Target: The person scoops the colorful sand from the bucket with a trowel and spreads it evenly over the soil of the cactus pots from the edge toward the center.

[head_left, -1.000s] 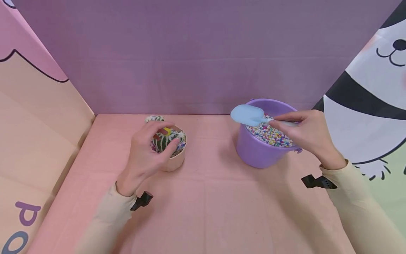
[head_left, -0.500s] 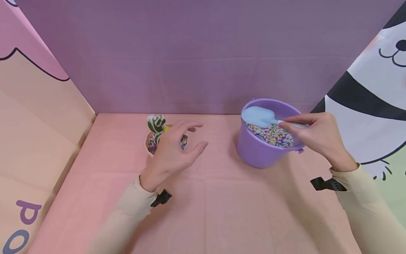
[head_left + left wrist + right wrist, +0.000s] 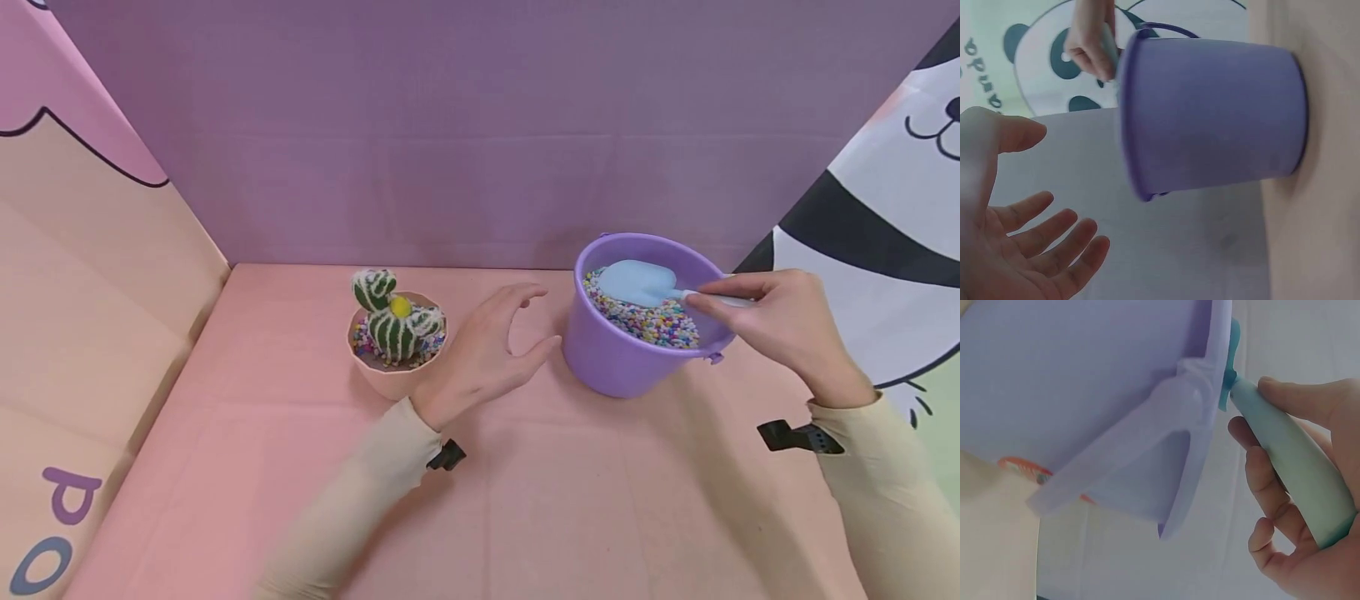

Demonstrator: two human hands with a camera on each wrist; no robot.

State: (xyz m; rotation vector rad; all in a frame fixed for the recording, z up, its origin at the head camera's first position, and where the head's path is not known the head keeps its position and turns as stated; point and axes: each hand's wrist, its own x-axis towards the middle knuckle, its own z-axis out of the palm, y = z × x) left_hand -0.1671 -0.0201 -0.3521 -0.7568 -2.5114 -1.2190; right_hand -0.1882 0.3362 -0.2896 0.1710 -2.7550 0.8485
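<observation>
My right hand (image 3: pixel 783 325) grips the pale handle of a light blue toy shovel (image 3: pixel 637 282). The blade lies over the colourful beads (image 3: pixel 660 327) inside a purple bucket (image 3: pixel 626 367). In the right wrist view the thumb and fingers wrap the shovel handle (image 3: pixel 1294 465) beside the bucket's rim. My left hand (image 3: pixel 491 346) hovers between the bucket and a potted cactus, fingers spread and slightly bent, holding nothing. The left wrist view shows that hand (image 3: pixel 1029 225) apart from the bucket wall (image 3: pixel 1216 115). The green-and-white fuzzy cactus (image 3: pixel 393 333) has a yellow ball on it.
The cactus stands in a peach pot (image 3: pixel 390 383) with coloured beads around its base, left of the bucket. Pink cloth (image 3: pixel 555 492) covers the table. A purple backdrop (image 3: pixel 480 142) rises behind, with printed panels at both sides.
My left hand has moved right, away from the cactus toward the bucket, uncovering the plant. My right hand has moved slightly right and down, bringing the shovel blade over the beads.
</observation>
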